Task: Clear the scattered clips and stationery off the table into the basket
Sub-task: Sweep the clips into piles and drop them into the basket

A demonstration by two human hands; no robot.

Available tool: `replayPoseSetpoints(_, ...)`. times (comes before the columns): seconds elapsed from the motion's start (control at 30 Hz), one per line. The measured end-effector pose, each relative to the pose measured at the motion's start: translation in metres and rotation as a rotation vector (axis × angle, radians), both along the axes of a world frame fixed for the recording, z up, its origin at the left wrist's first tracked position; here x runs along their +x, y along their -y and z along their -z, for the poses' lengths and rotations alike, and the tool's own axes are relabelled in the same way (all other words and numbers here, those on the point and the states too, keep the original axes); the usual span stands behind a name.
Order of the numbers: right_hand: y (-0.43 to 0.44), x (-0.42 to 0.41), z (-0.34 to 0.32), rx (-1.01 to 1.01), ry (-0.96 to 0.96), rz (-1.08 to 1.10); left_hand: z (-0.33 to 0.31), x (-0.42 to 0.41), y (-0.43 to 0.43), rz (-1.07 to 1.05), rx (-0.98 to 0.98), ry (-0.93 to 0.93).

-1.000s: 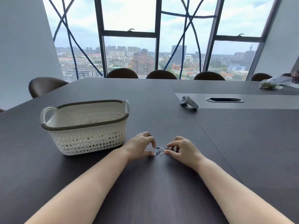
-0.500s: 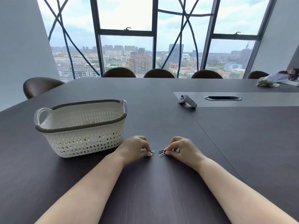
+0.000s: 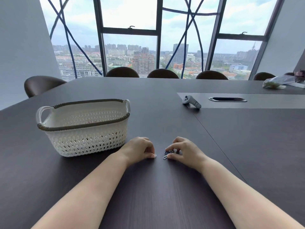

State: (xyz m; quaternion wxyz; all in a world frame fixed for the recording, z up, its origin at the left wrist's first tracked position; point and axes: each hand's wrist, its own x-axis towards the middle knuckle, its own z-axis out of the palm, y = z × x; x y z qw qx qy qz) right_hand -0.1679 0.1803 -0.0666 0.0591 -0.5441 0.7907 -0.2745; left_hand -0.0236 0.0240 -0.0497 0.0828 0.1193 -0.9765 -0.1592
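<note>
Basket (image 3: pixel 82 129): set on the dark worktop (image 3: pixel 165 187) at the left, upright, just beside the left hand.
Left hand (image 3: pixel 139 150): curled palm-down on the worktop, fingertips closed over a small clip; little of the clip is shown.
Paper clips (image 3: pixel 168 153): a small cluster lying on the worktop between the hands, under the right fingertips.
Right hand (image 3: pixel 183 151): thumb and forefinger pinched at the cluster.
Controller (image 3: pixel 191 101): lying well apart, far right.
</note>
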Motion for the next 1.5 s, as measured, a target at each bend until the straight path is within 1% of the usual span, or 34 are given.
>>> replayPoseSetpoints(0.2,0.005,0.006,-0.004,0.029,-0.012,0.017,0.001,-0.002,-0.001,-0.002,-0.023,0.09)
replayPoseSetpoints(0.43,0.008,0.01,-0.006,0.108,-0.137,0.077,0.003,-0.001,-0.001,-0.016,0.036,0.071)
replayPoseSetpoints(0.63,0.009,0.01,-0.008,0.115,-0.059,0.131,0.001,0.001,-0.001,-0.034,0.067,0.059)
replayPoseSetpoints(0.8,0.01,0.008,-0.007,0.183,0.007,0.182,-0.001,-0.001,-0.004,-0.046,0.048,0.131)
replayPoseSetpoints(0.9,0.012,0.009,-0.007,0.243,-0.005,0.194,-0.001,-0.001,-0.006,-0.039,0.018,0.148)
replayPoseSetpoints(1.03,0.012,0.011,-0.007,0.268,-0.051,0.182,-0.003,0.0,-0.006,-0.026,0.017,0.128)
replayPoseSetpoints(1.13,0.007,0.01,-0.004,0.206,-0.07,0.156,-0.004,0.001,-0.006,-0.022,0.036,0.11)
replayPoseSetpoints(1.2,0.004,0.008,-0.002,0.114,-0.029,0.144,-0.002,0.001,-0.005,-0.012,0.014,0.103)
replayPoseSetpoints(1.3,0.0,0.004,0.0,-0.04,0.112,0.151,0.003,0.0,-0.005,0.003,0.008,0.04)
replayPoseSetpoints(1.4,0.0,0.002,0.002,-0.136,0.219,0.155,0.007,-0.002,-0.009,0.01,0.127,-0.068)
replayPoseSetpoints(1.5,0.001,-0.002,0.002,-0.278,0.413,0.176,0.01,-0.005,-0.015,0.011,0.18,-0.125)
